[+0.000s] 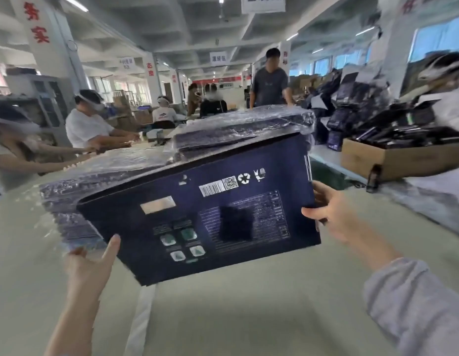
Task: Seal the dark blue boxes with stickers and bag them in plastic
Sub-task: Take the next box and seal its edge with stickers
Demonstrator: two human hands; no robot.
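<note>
A dark blue box [197, 217] is held up above the table, its printed back with a barcode facing me and tilted down to the left. My left hand [92, 263] holds its lower left corner, thumb on the face. My right hand [328, 214] grips its right edge, thumb on the front. Behind it lie bagged dark blue boxes [238, 129] in shiny clear plastic, stacked flat.
The pale table [223, 317] stretches in front of me. A cardboard carton [403, 158] full of dark items stands at the right. Several people work along the left side and far end. A dark pile [357, 104] rises at the back right.
</note>
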